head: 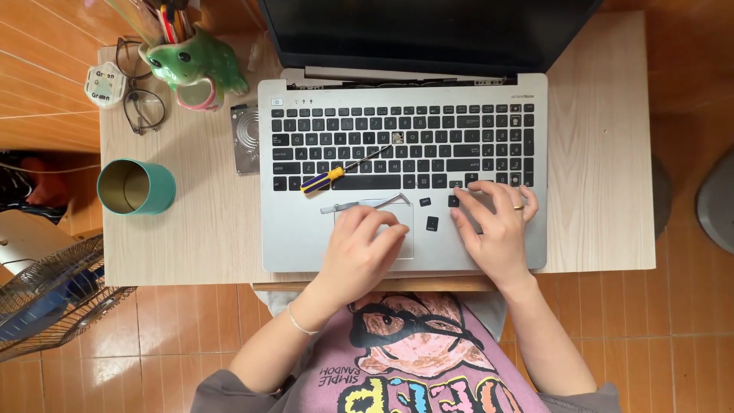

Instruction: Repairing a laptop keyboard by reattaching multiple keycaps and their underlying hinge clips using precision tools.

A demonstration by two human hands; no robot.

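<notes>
A silver laptop (290, 229) is set on a pale wooden surface (604, 153), its lid raised. The left hand (358, 252) is laid on the palm rest over the touchpad, fingers curled loosely inward and knuckles up; whether anything is gripped under them cannot be told. Its fingertips are placed just beside the tweezers (363, 204), which lie along the touchpad's upper edge. The left forearm is angled in from the lower left, a thin bracelet seen at the wrist.

The right hand (497, 222) is spread flat and open at the keyboard's lower right, fingers fanned over the bottom key row, nothing held. A ring is worn on one finger. Its index fingertip is set against a loose keycap (453, 201). Two more keycaps (425, 201) (432, 223) are lying on the palm rest between the hands.

A screwdriver (336, 173) with a yellow and blue handle is rested slantwise across the keys. A teal cup (138, 186), glasses (143, 107) and a green frog holder (199, 61) are stood to the left.
</notes>
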